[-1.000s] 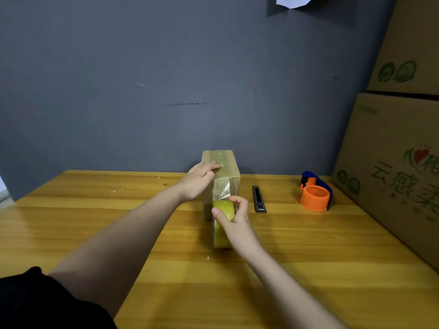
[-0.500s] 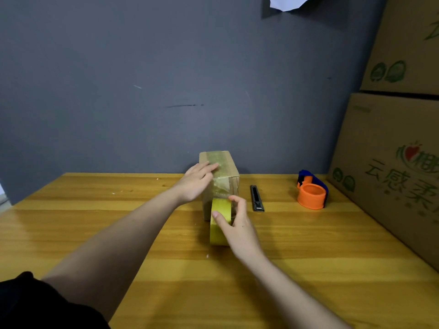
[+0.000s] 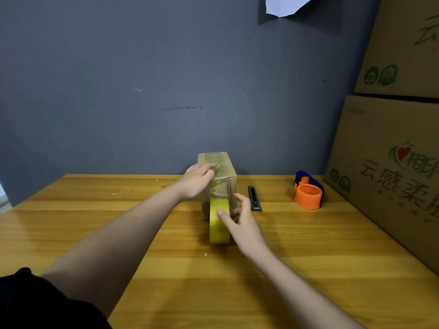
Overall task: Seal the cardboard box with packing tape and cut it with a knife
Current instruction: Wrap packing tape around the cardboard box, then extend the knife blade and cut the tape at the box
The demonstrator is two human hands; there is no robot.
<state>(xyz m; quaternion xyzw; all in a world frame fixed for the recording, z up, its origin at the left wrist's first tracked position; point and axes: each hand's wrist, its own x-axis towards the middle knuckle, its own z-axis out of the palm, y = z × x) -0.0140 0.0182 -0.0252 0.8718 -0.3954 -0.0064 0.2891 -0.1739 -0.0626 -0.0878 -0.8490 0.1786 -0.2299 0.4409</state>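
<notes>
A small cardboard box [image 3: 229, 170] stands on the wooden table [image 3: 308, 257] near the back wall, with clear tape running over its top and down its front face. My left hand [image 3: 198, 180] rests flat on the box's top left edge, fingers straight. A yellow roll of packing tape [image 3: 218, 222] stands on its edge on the table against the box's front. My right hand [image 3: 240, 222] holds the roll, thumb on its rim and fingers curled around its right side. A black utility knife [image 3: 254, 198] lies on the table just right of the box.
An orange and blue tape dispenser [image 3: 308, 193] sits at the back right of the table. Large printed cardboard cartons [image 3: 392, 174] are stacked along the right edge. A grey wall [image 3: 142, 91] rises directly behind the box.
The roll has come down from mid-height on the box's front face to the table top, laying tape on that face. My left hand stays on the box top.
</notes>
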